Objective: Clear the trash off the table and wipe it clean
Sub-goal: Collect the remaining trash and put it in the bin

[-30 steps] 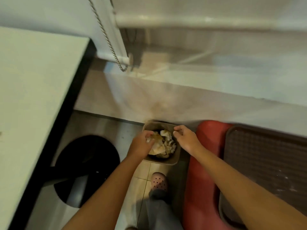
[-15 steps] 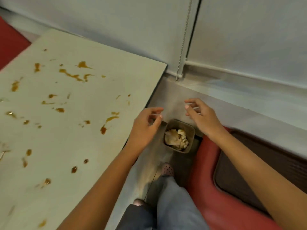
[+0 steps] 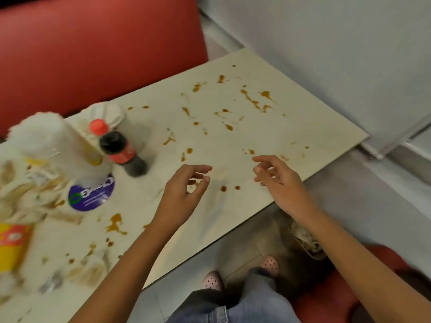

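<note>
The cream table (image 3: 268, 127) is spattered with brown sauce stains. My left hand (image 3: 183, 194) hovers above its near edge, fingers loosely curled, holding nothing. My right hand (image 3: 279, 183) hovers over the table's right edge, fingers relaxed and empty. At the left stand a dark soda bottle with a red cap (image 3: 119, 148) and a white paper towel roll (image 3: 56, 148) lying over a purple round label (image 3: 92, 194). Crumpled stained napkins (image 3: 25, 197) and a yellow carton (image 3: 11, 243) lie at the far left. A small bin (image 3: 307, 241) with crumpled trash sits on the floor under my right forearm.
A red bench back (image 3: 93, 47) runs behind the table, and a red seat (image 3: 326, 299) is under me at the right. The grey wall (image 3: 326, 54) closes off the right side. My feet in pink clogs (image 3: 270, 264) stand on the floor by the bin.
Both hands have left the bin on the floor and risen over the table, empty. My view has swung left from the bin to the tabletop, bringing the bottle and paper towel roll into sight.
</note>
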